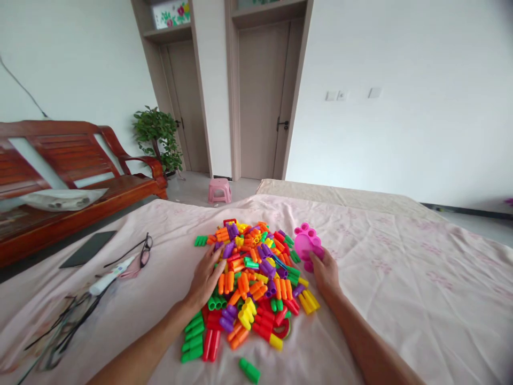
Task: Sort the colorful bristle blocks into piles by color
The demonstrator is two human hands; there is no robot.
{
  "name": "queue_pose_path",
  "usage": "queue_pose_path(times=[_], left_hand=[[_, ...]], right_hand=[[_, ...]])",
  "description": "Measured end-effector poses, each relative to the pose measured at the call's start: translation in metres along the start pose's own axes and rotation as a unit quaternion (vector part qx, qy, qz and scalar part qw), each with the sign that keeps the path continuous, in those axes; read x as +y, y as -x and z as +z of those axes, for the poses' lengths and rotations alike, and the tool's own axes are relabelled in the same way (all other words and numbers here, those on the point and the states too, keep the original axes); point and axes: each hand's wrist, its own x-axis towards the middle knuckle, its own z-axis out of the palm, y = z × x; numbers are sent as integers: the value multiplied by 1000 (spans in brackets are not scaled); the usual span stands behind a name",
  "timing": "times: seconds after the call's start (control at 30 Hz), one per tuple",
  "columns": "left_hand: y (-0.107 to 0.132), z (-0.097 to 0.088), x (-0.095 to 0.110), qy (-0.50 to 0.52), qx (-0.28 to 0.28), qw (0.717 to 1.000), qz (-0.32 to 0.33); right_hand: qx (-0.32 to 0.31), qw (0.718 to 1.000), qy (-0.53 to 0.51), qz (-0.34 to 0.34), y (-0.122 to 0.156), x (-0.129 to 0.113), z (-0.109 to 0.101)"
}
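A heap of small plastic peg blocks (252, 278) in orange, green, purple, yellow and red lies on a pale pink bedsheet (401, 289). My left hand (205, 278) rests flat on the heap's left edge, fingers stretched out over the pieces. My right hand (325, 272) is at the heap's right side, its fingers closed on a round pink studded plastic piece (306, 243). One green block (249, 370) lies apart near the front, and a green cluster (193, 336) sits by my left forearm.
On the sheet to the left lie eyeglasses (142, 251), a dark tablet (88, 248), a white tube (110, 275) and cables (60, 326). Beyond the bed stand a wooden bench (72, 182), a potted plant (158, 136), a pink stool (219, 191) and doors (260, 101).
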Motion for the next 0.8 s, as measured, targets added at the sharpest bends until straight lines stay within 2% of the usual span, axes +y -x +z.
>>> queue_pose_path(times=[0.1,0.23,0.3,0.4,0.5,0.63,0.8], left_hand=[[27,-21,4,-2,-84,996,34],[84,-47,-15,-97,-119,984,85],[107,-46,-24,-171,-126,967,138],[122,-28,-20,-236,-111,940,220],[113,-1,5,-261,-83,931,242],[87,31,43,-263,-51,932,242],[45,62,63,-219,-49,944,244]], right_hand=[[11,1000,-4,-7,0,2,0],[13,1000,-12,-13,1,2,2],[15,1000,-7,-11,1,0,3],[16,1000,3,-8,4,-4,4],[6,1000,14,-16,7,-7,4],[-10,996,67,-54,12,-9,3],[-8,985,141,-100,16,-8,4]])
